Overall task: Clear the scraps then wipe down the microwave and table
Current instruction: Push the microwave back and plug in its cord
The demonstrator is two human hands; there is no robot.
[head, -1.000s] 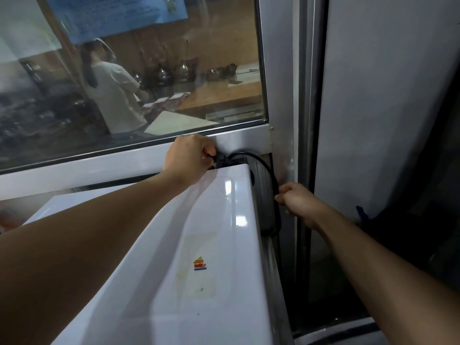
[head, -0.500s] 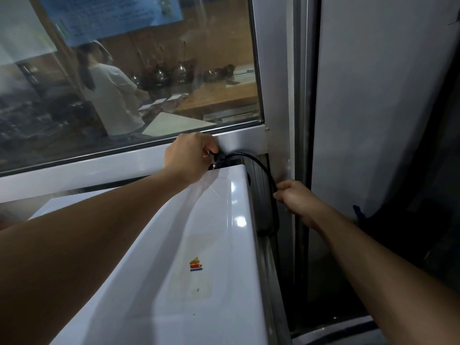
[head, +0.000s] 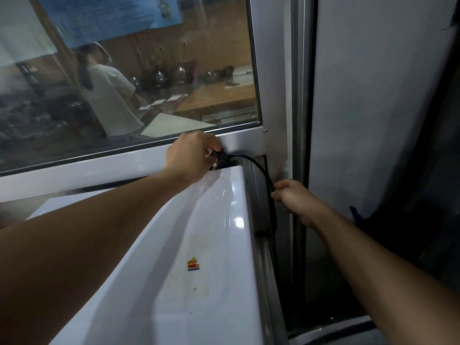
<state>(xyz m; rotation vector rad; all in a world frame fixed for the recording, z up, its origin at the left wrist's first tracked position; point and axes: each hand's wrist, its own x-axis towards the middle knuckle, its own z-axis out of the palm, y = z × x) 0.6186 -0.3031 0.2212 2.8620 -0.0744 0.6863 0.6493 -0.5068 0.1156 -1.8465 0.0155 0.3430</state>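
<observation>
A: L hand (head: 190,155)?
B: At the back top edge of the microwave (head: 199,245), just under the window frame (head: 239,143). Grip curled round a black plug (head: 220,159); thumb and fingers pinch it.
A: R hand (head: 292,196)?
B: Beside the microwave's right side, in the gap by the metal post (head: 273,95). Grip closed on the black cord (head: 261,170), fingers wrapped round it.
A: Cord path?
B: Arcs from the plug over the back corner, down thru the R hand, then loops lower beside the casing. Where it ends, can't tell.
A: Microwave itself?
B: White, glossy top, fills lower centre, both forearms over or next to it. Small colour sticker (head: 193,264) on a yellowed patch on top.
A: Bkgd?
B: Person in white top (head: 109,98) behind the glass, blue notice (head: 112,13) on the pane, metal pots (head: 179,74) on a wooden worktop (head: 219,95) back there.
</observation>
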